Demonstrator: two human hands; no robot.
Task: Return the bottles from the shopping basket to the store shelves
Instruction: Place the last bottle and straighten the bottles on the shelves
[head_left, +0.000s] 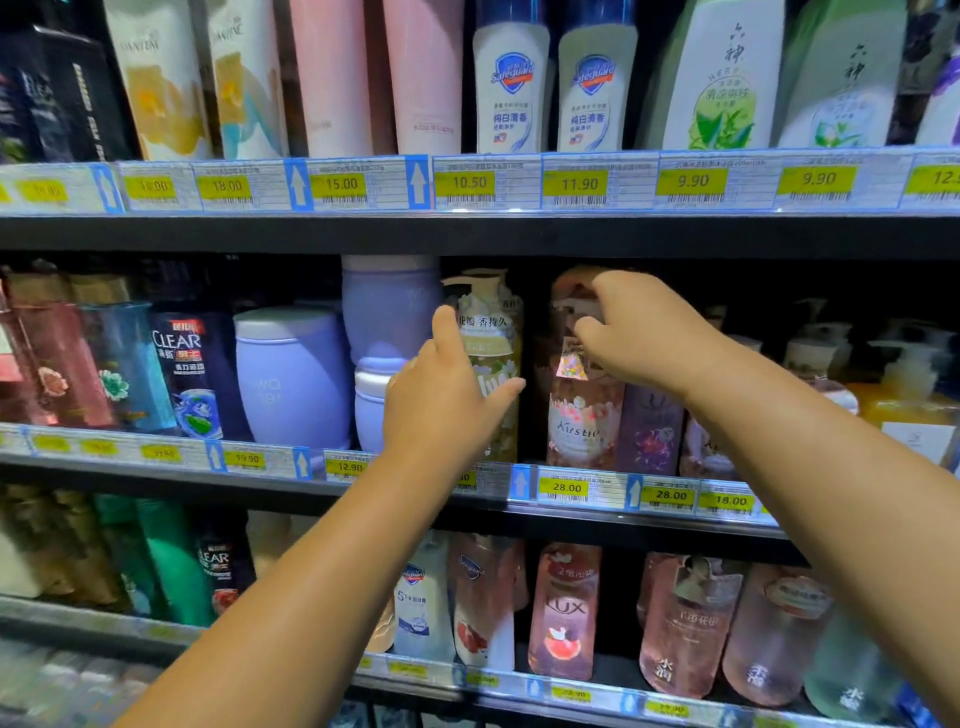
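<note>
While the right hand (639, 332) pinches the pump neck of the pink Kustie bottle (582, 415) just above the 28.00 price tag (566, 487), the left hand (441, 405) spreads wide on the pale floral bottle (493, 338) left of that tag; the Kustie looks heavy, stiff and slick, so it is probably better gripped by its body.

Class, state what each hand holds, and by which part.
The right hand grips the pink transparent pump bottle by its pump top. The left hand is open, holding nothing.
</note>
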